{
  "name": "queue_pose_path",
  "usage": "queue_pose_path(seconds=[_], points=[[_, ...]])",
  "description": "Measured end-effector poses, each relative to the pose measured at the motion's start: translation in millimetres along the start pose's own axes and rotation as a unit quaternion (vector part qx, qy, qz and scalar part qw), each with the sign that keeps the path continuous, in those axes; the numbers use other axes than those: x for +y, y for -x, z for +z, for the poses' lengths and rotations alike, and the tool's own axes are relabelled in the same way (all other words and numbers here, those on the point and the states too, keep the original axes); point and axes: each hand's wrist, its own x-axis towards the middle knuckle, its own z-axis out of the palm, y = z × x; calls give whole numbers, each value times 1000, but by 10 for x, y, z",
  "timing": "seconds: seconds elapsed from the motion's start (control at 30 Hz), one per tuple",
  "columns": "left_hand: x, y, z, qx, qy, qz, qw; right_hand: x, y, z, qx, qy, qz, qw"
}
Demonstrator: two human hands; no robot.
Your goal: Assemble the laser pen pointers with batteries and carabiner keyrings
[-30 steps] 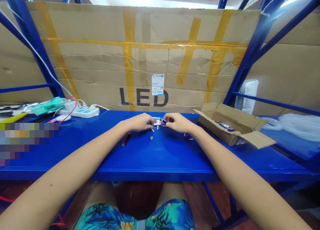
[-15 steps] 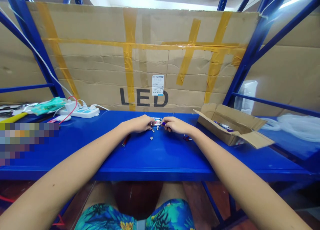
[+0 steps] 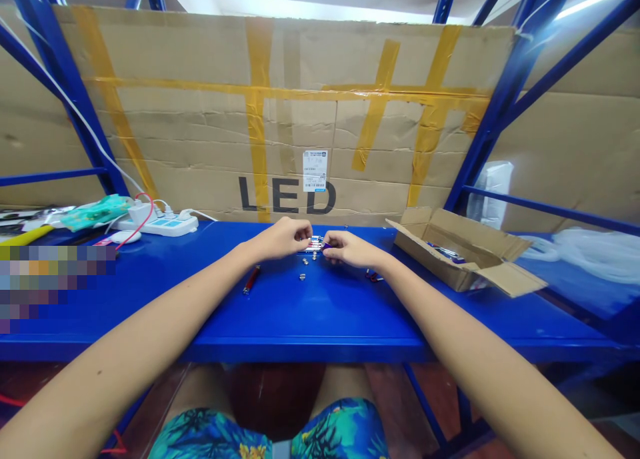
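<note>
My left hand (image 3: pixel 284 238) is at the middle of the blue table, its fingers curled at the left end of a small group of slim silver, red and blue pen-like pieces (image 3: pixel 315 243). Whatever sits in its fingertips is too small to make out. On the right side of that group, my right hand (image 3: pixel 349 249) pinches a small dark purple-blue piece (image 3: pixel 327 246). Several tiny silver metal parts (image 3: pixel 303 277) lie on the table just in front of the hands. A red pen-like rod (image 3: pixel 251 280) rests below my left wrist.
An open cardboard box (image 3: pixel 460 249) with slim items inside stands at the right. Small red-and-blue pieces (image 3: pixel 373 276) lie by my right wrist. A white power strip (image 3: pixel 173 222) with cables sits at the left. A large cardboard sheet (image 3: pixel 210 132) rises behind the blue table (image 3: pixel 310 319).
My left hand has lifted slightly and shifted back from the small metal parts, uncovering more of the red rod. My right hand has stayed nearly in place, holding the purple-blue piece.
</note>
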Motion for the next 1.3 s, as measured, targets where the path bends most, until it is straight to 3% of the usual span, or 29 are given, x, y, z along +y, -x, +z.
queue_pose_path(seconds=[0.07,0.23,0.53,0.87,0.97,1.17,1.3], points=[[87,-11,33,51,39,24,998,-34,6,-4,-4,-41,-3,999],[212,-27,120,81,38,58,994,-139,33,-7,-12,-130,-20,991],[130,-59,185,158,33,80,984,-52,1,-12,-8,-194,-32,980],[156,-34,143,148,18,93,984,16,-23,-62,50,-193,-54,978],[107,-19,70,104,-16,88,991,22,-20,-115,52,-147,-62,986],[-119,26,22,-82,-105,39,990,16,-9,-146,32,-69,-70,995],[-180,14,88,-138,-98,23,985,10,-9,-119,17,-59,-53,997]])
